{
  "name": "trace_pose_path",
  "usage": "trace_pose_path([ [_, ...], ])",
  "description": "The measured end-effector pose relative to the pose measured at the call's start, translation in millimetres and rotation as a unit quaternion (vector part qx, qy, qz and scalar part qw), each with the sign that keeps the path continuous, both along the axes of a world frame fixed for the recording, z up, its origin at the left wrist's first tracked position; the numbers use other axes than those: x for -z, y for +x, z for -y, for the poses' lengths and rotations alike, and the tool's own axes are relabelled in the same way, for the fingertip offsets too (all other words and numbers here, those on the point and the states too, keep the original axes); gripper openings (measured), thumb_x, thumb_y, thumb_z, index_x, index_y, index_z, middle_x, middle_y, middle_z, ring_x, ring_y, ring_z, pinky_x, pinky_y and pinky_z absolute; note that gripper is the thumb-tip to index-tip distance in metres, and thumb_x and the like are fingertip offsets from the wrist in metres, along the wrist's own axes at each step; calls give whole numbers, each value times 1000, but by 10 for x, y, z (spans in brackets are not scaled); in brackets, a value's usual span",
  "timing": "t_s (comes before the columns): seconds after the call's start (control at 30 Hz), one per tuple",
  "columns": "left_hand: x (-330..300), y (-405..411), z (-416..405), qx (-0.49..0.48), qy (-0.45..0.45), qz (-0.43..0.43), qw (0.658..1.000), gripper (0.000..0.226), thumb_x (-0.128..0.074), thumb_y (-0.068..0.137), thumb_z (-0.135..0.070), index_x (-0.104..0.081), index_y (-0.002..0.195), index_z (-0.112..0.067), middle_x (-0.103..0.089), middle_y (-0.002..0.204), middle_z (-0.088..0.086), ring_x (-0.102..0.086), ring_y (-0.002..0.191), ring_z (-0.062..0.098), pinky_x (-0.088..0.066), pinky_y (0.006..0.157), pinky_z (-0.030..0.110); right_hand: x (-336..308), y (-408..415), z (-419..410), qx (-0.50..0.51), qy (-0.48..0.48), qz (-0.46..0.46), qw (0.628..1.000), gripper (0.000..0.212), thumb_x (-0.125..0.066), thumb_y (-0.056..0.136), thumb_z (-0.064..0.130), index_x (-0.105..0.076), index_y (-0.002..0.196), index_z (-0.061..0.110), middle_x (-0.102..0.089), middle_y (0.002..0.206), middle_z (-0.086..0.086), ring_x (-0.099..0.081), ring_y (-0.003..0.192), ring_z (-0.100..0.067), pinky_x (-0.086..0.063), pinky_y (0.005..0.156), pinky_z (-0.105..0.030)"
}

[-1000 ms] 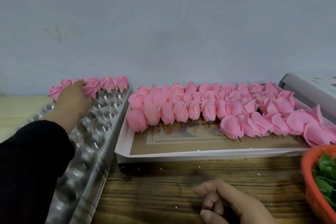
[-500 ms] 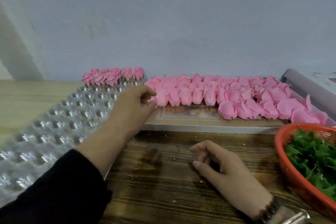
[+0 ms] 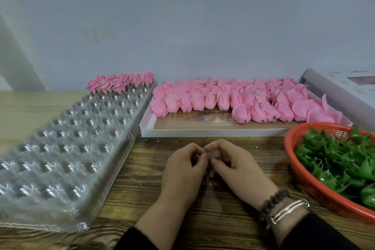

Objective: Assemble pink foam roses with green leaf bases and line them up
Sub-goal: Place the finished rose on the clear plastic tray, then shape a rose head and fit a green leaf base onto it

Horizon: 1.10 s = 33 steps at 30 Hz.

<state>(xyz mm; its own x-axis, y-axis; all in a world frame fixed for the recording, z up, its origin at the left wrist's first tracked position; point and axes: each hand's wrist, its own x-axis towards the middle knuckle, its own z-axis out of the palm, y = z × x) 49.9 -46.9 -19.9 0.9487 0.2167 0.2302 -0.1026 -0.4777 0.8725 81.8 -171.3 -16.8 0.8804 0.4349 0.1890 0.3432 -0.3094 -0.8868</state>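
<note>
Both hands are resting on the wood table [image 3: 203,219], meeting at centre. Left hand [image 3: 183,170] and right hand [image 3: 236,165] are curling inward, fingertips touching; can't tell if anything is pinched btwn them. Green leaf bases [image 3: 336,160] are lying in the orange basket [image 3: 300,170] just right of the right hand. Clear plastic tray [image 3: 67,148] is sitting to the left, w/ finished roses [image 3: 119,83] lined along its far end. Loose pink roses [image 3: 239,100] are filling the cardboard box [image 3: 213,131] beyond the hands, well apart from them.
</note>
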Motion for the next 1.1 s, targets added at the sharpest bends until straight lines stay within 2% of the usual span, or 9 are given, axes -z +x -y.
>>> trace_pose_path([
  [0.13, 18, 53, -30, -2, 11, -10, 1000, 16, -61, 83, -15, -60, 67, -17, -61, 56, 4, -56, 56, 23, -50, 63, 48, 29, 28, -19, 10, -6, 5, 1000, 34, -53, 85, 0, -56, 86, 33, -63, 78, 0, -62, 70, -17, -53, 73, -33],
  [0.27, 29, 55, -51, 8, -20, -23, 1000, 20, -60, 84, -15, -60, 64, -21, -58, 52, -1, -51, 50, 16, -48, 60, 47, 36, 34, -42, 16, -2, 6, 1000, 32, -52, 84, -2, -58, 87, 30, -64, 76, -3, -63, 66, -16, -54, 73, -35],
  [0.43, 16, 67, -54, 15, -43, -32, 998, 19, -60, 85, -19, -62, 67, -21, -57, 51, -3, -50, 50, 13, -49, 60, 44, -1, 68, -55, 67, 10, 38, 997, 32, -55, 84, 2, -58, 79, 34, -60, 69, 5, -61, 64, -10, -52, 66, -26],
  [0.63, 11, 49, -47, 12, -50, -45, 998, 19, -61, 87, -22, -62, 67, -21, -58, 52, -4, -51, 51, 11, -51, 65, 44, -219, 326, -29, 175, -22, 118, 977, 26, -55, 84, 9, -56, 76, 34, -55, 71, 13, -51, 61, 0, -36, 57, -15],
  [0.73, 34, 55, -41, 10, -63, -44, 997, 21, -61, 86, -22, -61, 65, -21, -57, 50, -5, -49, 50, 14, -50, 64, 46, -305, 551, -23, 244, -99, 131, 956, 14, -54, 85, 10, -58, 83, 23, -57, 86, 3, -49, 66, -4, -33, 56, -18],
  [0.77, 43, 60, -40, 9, -64, -43, 997, 21, -61, 86, -21, -60, 65, -22, -56, 50, -4, -48, 50, 15, -50, 64, 46, -333, 626, -24, 268, -149, 135, 942, 10, -53, 85, 12, -59, 89, 19, -56, 96, -2, -51, 72, -9, -37, 60, -21],
  [0.83, 60, 71, -41, 9, -63, -40, 997, 20, -61, 86, -22, -60, 66, -23, -56, 51, -4, -48, 52, 17, -50, 63, 47, -377, 758, -31, 305, -264, 135, 905, 19, -53, 86, 17, -59, 104, 14, -50, 112, -10, -53, 92, -23, -47, 77, -33],
  [0.93, 67, 71, -48, 14, -63, -37, 997, 20, -60, 87, -23, -59, 66, -25, -56, 52, -4, -48, 53, 17, -49, 63, 46, -419, 888, -41, 301, -400, 91, 861, 28, -49, 90, 21, -53, 118, 17, -40, 128, -13, -47, 111, -32, -45, 90, -42],
  [1.1, 62, 62, -46, 15, -60, -36, 997, 22, -60, 87, -24, -59, 65, -21, -56, 53, -3, -47, 53, 19, -49, 63, 44, -464, 1008, -49, 216, -450, 12, 866, 33, -46, 92, 13, -51, 125, 13, -24, 139, -14, -53, 109, -30, -45, 97, -41],
])
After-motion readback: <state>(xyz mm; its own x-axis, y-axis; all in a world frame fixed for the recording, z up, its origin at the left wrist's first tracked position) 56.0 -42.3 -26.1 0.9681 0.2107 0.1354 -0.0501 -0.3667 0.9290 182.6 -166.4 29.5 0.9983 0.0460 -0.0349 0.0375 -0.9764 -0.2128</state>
